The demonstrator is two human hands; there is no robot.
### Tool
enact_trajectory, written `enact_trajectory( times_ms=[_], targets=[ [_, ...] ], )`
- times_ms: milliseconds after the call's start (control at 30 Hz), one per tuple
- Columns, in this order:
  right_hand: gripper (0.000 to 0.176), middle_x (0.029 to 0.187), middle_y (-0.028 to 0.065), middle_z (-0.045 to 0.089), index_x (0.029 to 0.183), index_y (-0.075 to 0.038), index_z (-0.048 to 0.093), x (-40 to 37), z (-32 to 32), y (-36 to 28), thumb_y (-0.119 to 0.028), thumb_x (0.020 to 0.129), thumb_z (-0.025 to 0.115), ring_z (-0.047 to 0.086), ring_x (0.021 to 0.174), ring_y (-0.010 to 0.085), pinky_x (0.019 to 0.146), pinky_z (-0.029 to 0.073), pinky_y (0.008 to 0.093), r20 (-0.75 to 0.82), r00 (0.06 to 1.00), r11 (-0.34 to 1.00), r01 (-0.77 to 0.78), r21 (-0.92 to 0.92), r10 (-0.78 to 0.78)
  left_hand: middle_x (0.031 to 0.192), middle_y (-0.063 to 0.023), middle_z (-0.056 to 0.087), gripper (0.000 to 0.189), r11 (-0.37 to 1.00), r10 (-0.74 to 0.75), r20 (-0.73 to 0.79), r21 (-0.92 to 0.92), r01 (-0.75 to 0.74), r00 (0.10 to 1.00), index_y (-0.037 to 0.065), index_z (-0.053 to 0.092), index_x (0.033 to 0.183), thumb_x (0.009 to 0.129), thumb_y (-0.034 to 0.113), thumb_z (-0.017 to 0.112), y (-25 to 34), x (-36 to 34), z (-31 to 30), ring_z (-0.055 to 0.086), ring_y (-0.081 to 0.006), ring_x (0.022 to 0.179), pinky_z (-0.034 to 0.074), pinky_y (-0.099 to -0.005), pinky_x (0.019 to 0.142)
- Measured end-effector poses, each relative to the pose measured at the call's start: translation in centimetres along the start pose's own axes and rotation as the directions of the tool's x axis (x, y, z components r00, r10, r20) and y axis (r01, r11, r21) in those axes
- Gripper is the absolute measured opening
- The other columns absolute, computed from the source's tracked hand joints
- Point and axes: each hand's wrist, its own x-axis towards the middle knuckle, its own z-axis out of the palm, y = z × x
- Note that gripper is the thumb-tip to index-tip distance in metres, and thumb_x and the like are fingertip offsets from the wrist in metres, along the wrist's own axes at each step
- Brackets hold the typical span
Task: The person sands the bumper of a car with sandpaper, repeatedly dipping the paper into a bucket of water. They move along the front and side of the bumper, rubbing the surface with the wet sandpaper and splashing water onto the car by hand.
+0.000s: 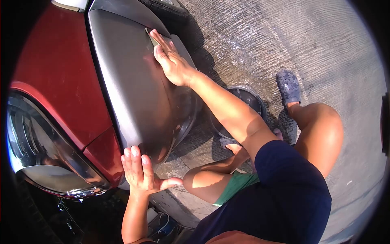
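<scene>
My right hand (172, 63) lies flat on the upper part of a grey car bumper (130, 77), thumb apart from the fingers. Beneath its fingers is a thin grey-green sheet (150, 37), pressed against the bumper and mostly covered by the hand. Farther down, my left hand (140, 173) rests its fingertips on the bumper's near edge; its fingers are straight, the thumb points out to the side, and nothing is in it. Red bodywork (53, 61) borders the bumper, with a glossy headlight (53, 150) at the lower left.
Partly hidden behind my right forearm is a dark bucket (260, 103) on the ground. Wet, ridged concrete (243, 36) surrounds it. My feet wear dark clogs (288, 85). A tyre (170, 10) shows at the top, and a cable (162, 221) lies among items at the bottom.
</scene>
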Motion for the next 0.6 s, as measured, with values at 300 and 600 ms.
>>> enact_trajectory(
  times_ms=[300,600],
  targets=[
    [0.104,0.175,0.0246,0.004,0.169,-0.001,0.003,0.3,-0.1,-0.5,-0.076,0.102,0.031,0.006,0.162,0.0443,0.129,0.006,0.0587,0.022,0.997,0.992,0.074,-0.106,-0.072,0.158,-0.0412,0.037,0.135,1.0,-0.016,0.034,0.017,0.016,0.999,-0.008,0.03,0.161,0.078,0.095,0.055,-0.2,-0.8,-0.1,0.035,-0.0568,0.149,0.025,-0.0633,0.124],
    [0.103,0.176,0.0224,0.0,0.168,-0.002,0.002,3.4,-1.2,2.5,-0.08,0.102,0.015,-0.003,0.164,0.0357,0.13,-0.005,0.0511,0.021,0.999,1.0,-0.026,0.007,0.026,0.157,-0.0432,0.035,0.13,0.999,-0.022,-0.032,0.038,0.023,0.999,-0.011,0.033,0.158,0.082,0.094,0.05,-0.2,-1.2,0.5,0.036,-0.0593,0.147,0.031,-0.0676,0.12]
  ],
)
